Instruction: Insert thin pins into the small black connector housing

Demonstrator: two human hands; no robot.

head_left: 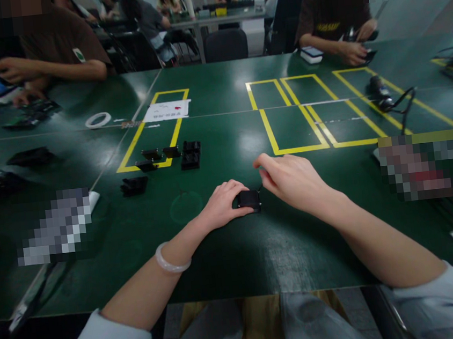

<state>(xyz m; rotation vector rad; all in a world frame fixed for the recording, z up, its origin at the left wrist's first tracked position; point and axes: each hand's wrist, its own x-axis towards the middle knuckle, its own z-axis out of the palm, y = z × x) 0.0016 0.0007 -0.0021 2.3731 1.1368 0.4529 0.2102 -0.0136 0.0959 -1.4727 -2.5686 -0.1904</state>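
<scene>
On the green table [236, 260] in front of me lies a small black rectangular block [249, 199] with tiny bright spots at its corners. Its left side is gripped by my left hand [225, 202], thumb at the near edge and fingers at the far edge. My right hand [290, 176] is just right of the block, fingers curled into a pinch. A thin dark piece shows below those fingertips, by the block's right edge; its kind is too small to tell. Further left are black parts [191, 154] and several smaller black pieces [134, 185].
Yellow tape outlines [301, 149] mark the table. A white paper [167, 110] and a white tape roll [97, 120] lie beyond. Blurred-out devices [92, 202] flank me on both sides. A black cabled device [380, 93] lies right. Two people work across the table.
</scene>
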